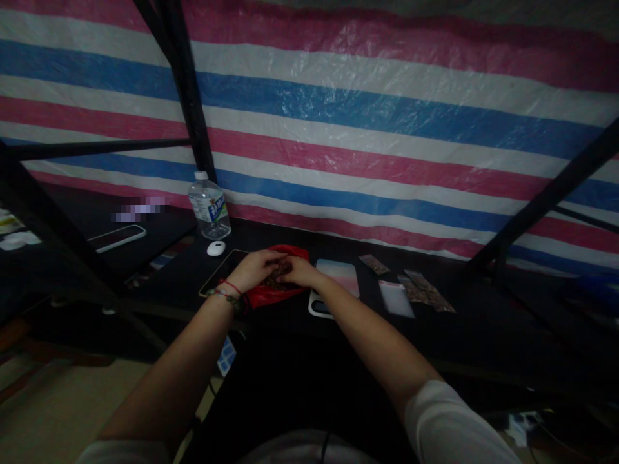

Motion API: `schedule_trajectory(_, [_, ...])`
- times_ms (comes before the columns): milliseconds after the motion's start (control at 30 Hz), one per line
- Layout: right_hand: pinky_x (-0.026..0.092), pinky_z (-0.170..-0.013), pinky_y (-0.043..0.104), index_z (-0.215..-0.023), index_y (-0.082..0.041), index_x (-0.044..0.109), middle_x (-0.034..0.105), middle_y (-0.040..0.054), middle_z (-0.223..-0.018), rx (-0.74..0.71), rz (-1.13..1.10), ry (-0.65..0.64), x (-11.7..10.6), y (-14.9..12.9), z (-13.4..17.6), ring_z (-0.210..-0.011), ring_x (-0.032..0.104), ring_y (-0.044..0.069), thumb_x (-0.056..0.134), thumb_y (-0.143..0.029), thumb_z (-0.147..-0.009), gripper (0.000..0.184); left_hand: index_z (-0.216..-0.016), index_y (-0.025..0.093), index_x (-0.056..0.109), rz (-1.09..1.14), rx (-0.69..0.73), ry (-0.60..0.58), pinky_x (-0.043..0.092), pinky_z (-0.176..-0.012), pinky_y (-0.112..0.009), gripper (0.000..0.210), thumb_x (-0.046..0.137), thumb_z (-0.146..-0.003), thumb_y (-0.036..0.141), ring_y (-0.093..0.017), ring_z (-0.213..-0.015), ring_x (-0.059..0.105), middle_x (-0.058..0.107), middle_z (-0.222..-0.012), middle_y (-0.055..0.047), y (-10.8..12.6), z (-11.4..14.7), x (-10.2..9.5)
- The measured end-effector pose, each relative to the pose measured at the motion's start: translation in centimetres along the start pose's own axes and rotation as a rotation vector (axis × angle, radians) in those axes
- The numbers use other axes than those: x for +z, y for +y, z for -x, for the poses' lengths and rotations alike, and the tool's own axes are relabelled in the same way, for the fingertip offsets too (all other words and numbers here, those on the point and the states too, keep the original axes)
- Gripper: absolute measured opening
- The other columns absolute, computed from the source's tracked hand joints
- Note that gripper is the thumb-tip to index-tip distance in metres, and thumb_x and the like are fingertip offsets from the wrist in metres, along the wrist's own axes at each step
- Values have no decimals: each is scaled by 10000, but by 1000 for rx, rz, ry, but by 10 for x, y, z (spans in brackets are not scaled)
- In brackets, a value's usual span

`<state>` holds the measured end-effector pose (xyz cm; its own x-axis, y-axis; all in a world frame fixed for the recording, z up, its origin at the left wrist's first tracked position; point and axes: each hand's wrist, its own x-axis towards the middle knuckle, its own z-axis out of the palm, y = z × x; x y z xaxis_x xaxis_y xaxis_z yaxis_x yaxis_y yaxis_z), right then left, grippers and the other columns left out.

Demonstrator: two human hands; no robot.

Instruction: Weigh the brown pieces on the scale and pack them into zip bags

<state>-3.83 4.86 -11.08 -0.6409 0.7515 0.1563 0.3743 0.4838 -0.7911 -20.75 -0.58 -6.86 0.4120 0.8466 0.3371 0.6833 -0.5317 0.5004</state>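
Note:
A red plastic bag lies spread on the black table, with small brown dried bits heaped in it. My left hand reaches into it from the left, fingers curled into the bits. From the other side my right hand comes in, its fingers bent down on the same heap and close to the left fingertips. Dim light keeps the fingertips from showing clearly. Right beside the bag is a kitchen scale with a pale blue and pink top, partly behind my right forearm.
Small clear bags of brown bits and another such bag lie to the right, near a stack of clear sachets. A plastic bottle, a white mouse and a tablet are leftward. Metal posts frame the table.

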Motion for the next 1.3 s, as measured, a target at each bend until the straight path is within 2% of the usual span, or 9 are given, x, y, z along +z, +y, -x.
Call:
schedule_trajectory(200, [464, -805, 305, -1045, -168, 601, 665, 39, -980, 30, 92, 131, -2, -4, 5, -875, 617, 172, 730, -193, -640, 427, -1209, 181, 581, -25, 66, 65, 373, -1025, -322, 402, 450, -834, 244, -184, -1157, 523, 598, -1240, -49, 3, 0, 0])
schedule_trajectory(333, [461, -795, 301, -1024, -160, 593, 655, 44, -974, 74, 177, 180, -7, -2, 9, -872, 605, 172, 749, -219, -621, 436, -1233, 170, 559, -121, -28, 128, 371, -1024, -309, 415, 395, -858, 243, -179, -1154, 521, 587, -1247, -66, 2, 0, -2])
schedule_trajectory(367, [462, -785, 297, -1019, -161, 595, 656, 43, -965, 77, 196, 173, -9, -2, 10, -862, 606, 171, 746, -214, -623, 427, -1220, 176, 570, -157, -71, 96, 382, -1010, -308, 409, 406, -853, 253, -186, -1134, 536, 600, -1227, -69, 1, 1, -3])
schedule_trajectory(533, [454, -761, 277, -978, -174, 628, 667, 44, -937, 30, 383, 71, -17, -5, 16, -842, 611, 177, 668, -119, -661, 325, -1005, 181, 679, -318, -300, -232, 473, -828, -314, 361, 538, -771, 416, -249, -921, 636, 694, -997, -102, 6, 7, 1])
schedule_trajectory(633, [439, -811, 283, -937, -158, 655, 661, 84, -966, -9, 516, 17, -15, -10, 17, -901, 604, 200, 623, -67, -671, 283, -932, 153, 693, -401, -364, -267, 481, -759, -308, 368, 596, -713, 431, -268, -865, 648, 700, -936, -137, 12, 9, 3])
schedule_trajectory(800, [426, -843, 271, -974, -165, 669, 653, 94, -1019, -99, 609, -65, -3, -21, 14, -958, 590, 202, 583, -54, -699, 309, -866, 152, 699, -409, -355, -266, 474, -729, -289, 258, 596, -704, 324, -247, -824, 655, 707, -887, -134, 15, 7, 5])
schedule_trajectory(900, [433, -800, 270, -914, -167, 685, 675, 83, -944, -126, 586, -103, 1, -24, 11, -900, 604, 204, 594, -87, -706, 240, -870, 180, 704, -321, -333, -234, 469, -731, -271, 237, 562, -730, 307, -217, -810, 655, 712, -883, -103, 10, 7, 5])
schedule_trajectory(1033, [440, -730, 270, -864, -168, 688, 684, 68, -869, -70, 483, -84, 1, -19, 8, -805, 615, 196, 628, -133, -692, 185, -887, 203, 707, -209, -299, -199, 464, -745, -255, 240, 540, -749, 307, -204, -840, 650, 715, -918, -74, 5, 8, 5])
schedule_trajectory(1300, [469, -739, 259, -1030, -163, 621, 671, 37, -955, 80, 143, 77, 6, -2, 6, -830, 617, 158, 720, -168, -632, 410, -1001, 209, 671, -80, -207, -43, 461, -789, -264, 285, 513, -787, 311, -197, -891, 637, 701, -986, -43, 3, 6, 3])
